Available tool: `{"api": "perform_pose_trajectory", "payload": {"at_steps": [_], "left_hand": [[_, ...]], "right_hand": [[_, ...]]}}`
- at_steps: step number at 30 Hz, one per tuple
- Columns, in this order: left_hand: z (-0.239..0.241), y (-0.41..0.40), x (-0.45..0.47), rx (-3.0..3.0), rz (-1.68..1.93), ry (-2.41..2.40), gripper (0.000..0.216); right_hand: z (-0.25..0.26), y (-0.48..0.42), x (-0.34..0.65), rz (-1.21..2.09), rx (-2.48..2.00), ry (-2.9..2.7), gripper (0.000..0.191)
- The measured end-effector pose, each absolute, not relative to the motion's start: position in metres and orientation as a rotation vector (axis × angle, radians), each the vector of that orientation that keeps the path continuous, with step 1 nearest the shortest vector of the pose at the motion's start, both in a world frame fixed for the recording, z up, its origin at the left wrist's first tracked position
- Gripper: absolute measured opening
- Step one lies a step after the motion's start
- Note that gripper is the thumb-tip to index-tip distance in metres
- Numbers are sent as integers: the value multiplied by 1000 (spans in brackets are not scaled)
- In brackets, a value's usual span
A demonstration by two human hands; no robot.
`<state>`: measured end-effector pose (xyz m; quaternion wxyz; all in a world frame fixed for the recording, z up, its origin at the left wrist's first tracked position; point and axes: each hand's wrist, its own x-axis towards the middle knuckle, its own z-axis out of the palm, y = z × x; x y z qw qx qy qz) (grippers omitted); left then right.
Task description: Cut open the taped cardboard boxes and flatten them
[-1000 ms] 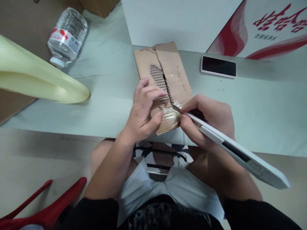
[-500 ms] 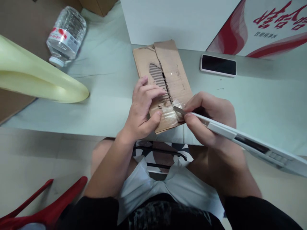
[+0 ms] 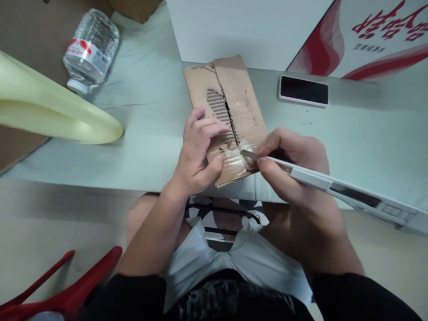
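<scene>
Two hands are working on a piece of cardboard (image 3: 242,89) that is lying at the near edge of the pale surface (image 3: 150,133), just in front of the person's lap. The left hand (image 3: 197,151) is resting on the cardboard's left half. Its fingers are lying flat beside a torn slit where the corrugation is showing, and its thumb is pinching the near edge. The right hand (image 3: 296,167) is closed around a white utility knife (image 3: 337,183), with thumb and forefinger pinching its front end. The short blade is touching a shiny patch of clear tape (image 3: 236,161) just right of the slit.

Cutting cleanly here probably means holding the blade shallow and drawing it away from the left fingers, which are sitting very close to the edge. The left hand should be pressing firmly, since the cardboard's near end is overhanging the surface and could be tipping or sliding.

A phone (image 3: 303,90) is lying to the right of the cardboard. A water bottle (image 3: 90,47) is lying on its side at the far left.
</scene>
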<state>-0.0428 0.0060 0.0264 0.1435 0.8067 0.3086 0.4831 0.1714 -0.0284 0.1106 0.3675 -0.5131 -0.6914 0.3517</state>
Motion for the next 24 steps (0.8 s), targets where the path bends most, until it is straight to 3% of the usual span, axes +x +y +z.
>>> {"api": "perform_pose_trajectory", "payload": {"at_steps": [11, 24], "left_hand": [[26, 5, -41, 2351, 1375, 930, 36], [27, 5, -42, 2346, 1387, 910, 35]], "right_hand": [[103, -28, 169, 798, -1257, -1844, 6], [109, -27, 173, 933, -1304, -1802, 8]]}}
